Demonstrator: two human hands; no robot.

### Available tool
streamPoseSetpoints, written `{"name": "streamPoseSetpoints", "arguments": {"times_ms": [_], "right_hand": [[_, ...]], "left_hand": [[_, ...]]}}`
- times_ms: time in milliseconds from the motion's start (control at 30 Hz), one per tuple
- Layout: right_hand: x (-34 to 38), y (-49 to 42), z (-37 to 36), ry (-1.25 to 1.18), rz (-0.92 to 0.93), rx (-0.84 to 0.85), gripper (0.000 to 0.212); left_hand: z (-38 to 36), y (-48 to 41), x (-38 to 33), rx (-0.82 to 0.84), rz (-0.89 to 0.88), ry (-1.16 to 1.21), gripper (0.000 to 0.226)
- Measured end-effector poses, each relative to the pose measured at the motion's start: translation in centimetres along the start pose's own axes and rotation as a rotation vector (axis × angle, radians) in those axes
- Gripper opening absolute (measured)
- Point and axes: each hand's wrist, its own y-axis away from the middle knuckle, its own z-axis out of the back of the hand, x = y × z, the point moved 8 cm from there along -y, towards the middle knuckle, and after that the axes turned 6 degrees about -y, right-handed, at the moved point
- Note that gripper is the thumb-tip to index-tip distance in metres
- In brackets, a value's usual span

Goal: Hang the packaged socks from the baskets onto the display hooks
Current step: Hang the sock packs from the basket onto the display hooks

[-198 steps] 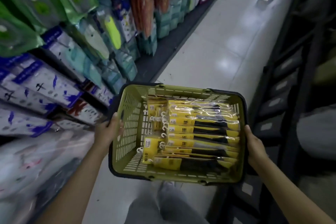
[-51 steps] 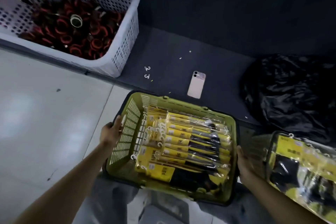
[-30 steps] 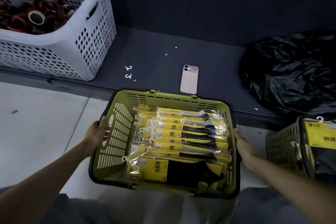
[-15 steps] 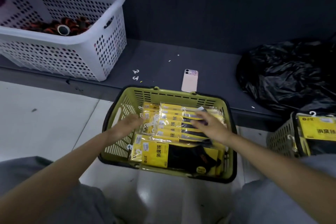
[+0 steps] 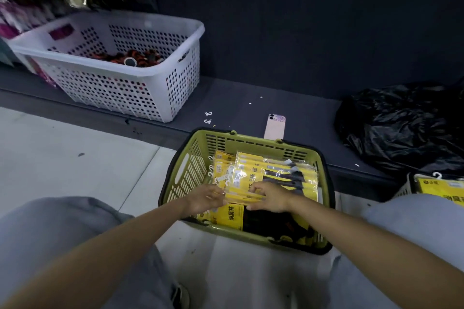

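Two hands meet in the green basket [image 5: 191, 165]: left hand [image 5: 204, 199] pinching the sock packs [image 5: 251, 170] at their hook end, right hand [image 5: 271, 198] gripping the stack's middle.

glossy clear-film sock packs [image 5: 253, 170], matt perforated plastic basket [image 5: 251, 142]

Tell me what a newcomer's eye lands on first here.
The olive-green plastic shopping basket on the floor at centre stands out, full of yellow cellophane sock packs, which the left hand and right hand grip. Behind it on the dark ledge lie a white perforated plastic basket at left, a pale pink smartphone and, at right, a crumpled black plastic bag.
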Motion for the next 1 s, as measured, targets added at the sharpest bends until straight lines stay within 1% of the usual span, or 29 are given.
{"name": "streamPoseSetpoints", "arguments": {"times_ms": [67,133,200,267,300,367,400,433,500,533,567,600,633,667,700,733,767,833,867,933,1000], "right_hand": [[0.0,-0.1,0.7,-0.022,0.005,-0.04,0.04],[0.2,0.0,2.0,-0.095,0.014,-0.104,0.031],[0.6,0.5,4.2,-0.194,0.026,-0.23,0.025],[1.5,1.4,6.9,-0.342,0.063,-0.387,0.021],[2.0,1.9,8.2,-0.436,0.091,-0.46,0.021],[2.9,2.8,10.6,-0.616,0.123,-0.561,0.021],[3.5,3.2,11.5,-0.692,0.13,-0.578,0.023],[4.0,3.5,12.3,-0.762,0.136,-0.573,0.027],[4.8,3.9,13.6,-0.88,0.15,-0.553,0.04],[5.4,4.1,14.3,-0.925,0.163,-0.56,0.049],[6.0,4.4,15.2,-0.961,0.177,-0.574,0.055],[6.8,4.7,16.0,-0.994,0.198,-0.584,0.055],[7.9,5.0,17.0,-1.011,0.228,-0.594,0.05],[9.0,5.1,17.9,-1.013,0.266,-0.602,0.041],[10.3,5.1,18.9,-1.014,0.309,-0.61,0.031],[11.6,5.0,20.0,-1.021,0.35,-0.621,0.027],[13.1,5.0,21.2,-1.024,0.388,-0.637,0.027],[16.2,5.1,23.9,-0.912,0.471,-0.722,0.032],[17.8,5.3,25.3,-0.831,0.512,-0.772,0.034],[21.0,5.3,27.4,-0.727,0.571,-0.83,0.034],[23.8,4.6,28.5,-0.702,0.618,-0.83,0.032]], "left_hand": [[1.2,0.2,-0.4,-0.092,0.003,0.058,0.051],[3.4,0.2,-1.6,-0.252,-0.022,0.146,0.062],[5.6,0.4,-2.8,-0.435,-0.021,0.306,0.067],[7.0,0.3,-3.9,-0.535,-0.028,0.452,0.08],[7.4,0.2,-4.4,-0.535,-0.028,0.515,0.09],[7.5,0.0,-5.6,-0.467,0.011,0.606,0.11],[7.4,-0.2,-6.1,-0.403,0.037,0.639,0.115],[7.2,-0.4,-7.0,-0.308,0.047,0.665,0.116],[7.0,-0.5,-9.8,-0.104,-0.007,0.731,0.103],[7.3,-0.4,-11.6,-0.036,-0.064,0.775,0.094],[8.1,-0.4,-13.2,-0.007,-0.118,0.797,0.087],[9.1,-0.3,-14.5,-0.013,-0.162,0.792,0.084],[10.3,-0.2,-15.8,-0.042,-0.198,0.758,0.084],[11.7,0.0,-16.9,-0.088,-0.231,0.706,0.086],[13.2,0.3,-18.0,-0.14,-0.262,0.656,0.085],[14.9,0.7,-19.0,-0.205,-0.286,0.62,0.082],[16.6,1.1,-19.9,-0.278,-0.304,0.591,0.08],[20.0,2.0,-21.6,-0.402,-0.35,0.554,0.069],[21.6,2.2,-22.5,-0.421,-0.402,0.557,0.054],[24.4,2.8,-24.4,-0.434,-0.519,0.583,0.038],[27.1,3.6,-25.3,-0.505,-0.574,0.644,0.035]]}}
